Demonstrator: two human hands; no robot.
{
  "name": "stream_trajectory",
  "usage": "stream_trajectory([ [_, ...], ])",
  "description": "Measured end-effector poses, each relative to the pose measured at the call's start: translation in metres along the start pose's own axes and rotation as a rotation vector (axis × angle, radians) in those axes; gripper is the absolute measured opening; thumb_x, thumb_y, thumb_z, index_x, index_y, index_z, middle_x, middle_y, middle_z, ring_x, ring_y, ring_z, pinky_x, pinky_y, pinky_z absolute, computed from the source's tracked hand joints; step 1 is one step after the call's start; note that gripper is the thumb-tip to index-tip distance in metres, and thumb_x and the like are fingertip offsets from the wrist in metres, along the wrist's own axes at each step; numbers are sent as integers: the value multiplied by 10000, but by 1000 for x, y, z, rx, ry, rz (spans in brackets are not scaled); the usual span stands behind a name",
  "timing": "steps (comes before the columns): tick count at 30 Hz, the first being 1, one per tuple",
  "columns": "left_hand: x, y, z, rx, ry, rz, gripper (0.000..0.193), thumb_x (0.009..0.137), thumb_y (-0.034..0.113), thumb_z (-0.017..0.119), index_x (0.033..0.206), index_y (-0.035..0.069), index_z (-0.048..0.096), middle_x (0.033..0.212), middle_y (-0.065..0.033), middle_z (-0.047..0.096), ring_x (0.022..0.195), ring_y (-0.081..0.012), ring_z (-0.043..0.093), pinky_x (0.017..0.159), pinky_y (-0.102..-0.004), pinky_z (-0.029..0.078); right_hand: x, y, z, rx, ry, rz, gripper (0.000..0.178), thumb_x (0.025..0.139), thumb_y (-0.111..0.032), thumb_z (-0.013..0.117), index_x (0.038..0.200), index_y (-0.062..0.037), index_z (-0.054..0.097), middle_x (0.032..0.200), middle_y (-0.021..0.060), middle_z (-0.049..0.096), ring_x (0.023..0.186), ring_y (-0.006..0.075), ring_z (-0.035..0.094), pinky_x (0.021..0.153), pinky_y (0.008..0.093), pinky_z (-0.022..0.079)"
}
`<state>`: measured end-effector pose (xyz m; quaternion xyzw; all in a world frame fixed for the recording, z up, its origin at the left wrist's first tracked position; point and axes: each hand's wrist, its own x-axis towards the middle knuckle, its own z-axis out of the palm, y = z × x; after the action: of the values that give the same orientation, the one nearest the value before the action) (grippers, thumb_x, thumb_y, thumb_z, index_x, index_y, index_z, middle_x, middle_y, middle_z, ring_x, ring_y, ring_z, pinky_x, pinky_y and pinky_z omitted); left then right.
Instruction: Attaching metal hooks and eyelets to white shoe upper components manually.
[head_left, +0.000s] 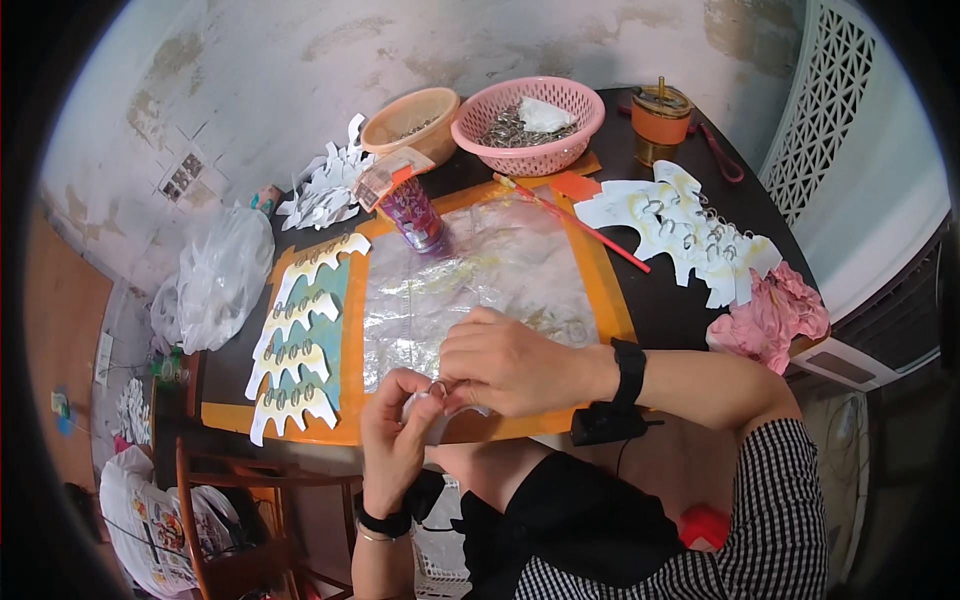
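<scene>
Pinching small metal ring [437, 385] and white card piece [425, 412]: left hand [395, 440], right hand [510, 362], both closed on them, near table edge [400, 432]; pink basket [528, 122] far.

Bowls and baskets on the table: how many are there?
2. A tan bowl stands at the far edge, and a pink mesh basket of metal clips sits just to its right. Both hands work at the near edge; none looks hidden.

Left hand [400, 425] and right hand [510, 362] meet, fingertips pinched together
</scene>
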<state>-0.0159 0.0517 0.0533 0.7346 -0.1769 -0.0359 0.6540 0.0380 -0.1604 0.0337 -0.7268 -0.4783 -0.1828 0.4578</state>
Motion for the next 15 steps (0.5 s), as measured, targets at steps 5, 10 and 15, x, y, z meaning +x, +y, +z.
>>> stream_trajectory([
  [5, -6, -5, -11, 465, 94, 201, 244, 1060, 189, 633, 916, -9, 634, 838, -24, 626, 756, -92, 554, 670, -273, 451, 7, -9, 4, 33, 2, -106, 221, 896, -234, 746, 890, -56, 615, 876, 87, 622, 894, 269, 609, 871, 396, 422],
  [10, -14, -3, 24, -152, 79, -113, 359, 1145, 319, 455, 968, 40, 595, 901, 19, 561, 833, -74, 486, 744, -235, 407, 4, -14, -10, 114, -27, -111, 218, 879, -215, 772, 850, -69, 612, 848, 68, 587, 843, 282, 595, 853, 402, 442],
  [15, -12, -2, 11, -371, -12, -147, 432, 1142, 425, 444, 1021, 45, 611, 923, 20, 587, 854, -69, 522, 762, -230, 427, 8, -13, -8, 187, -113, -21, 212, 901, -213, 787, 874, -70, 632, 879, 57, 624, 856, 271, 607, 878, 396, 445],
])
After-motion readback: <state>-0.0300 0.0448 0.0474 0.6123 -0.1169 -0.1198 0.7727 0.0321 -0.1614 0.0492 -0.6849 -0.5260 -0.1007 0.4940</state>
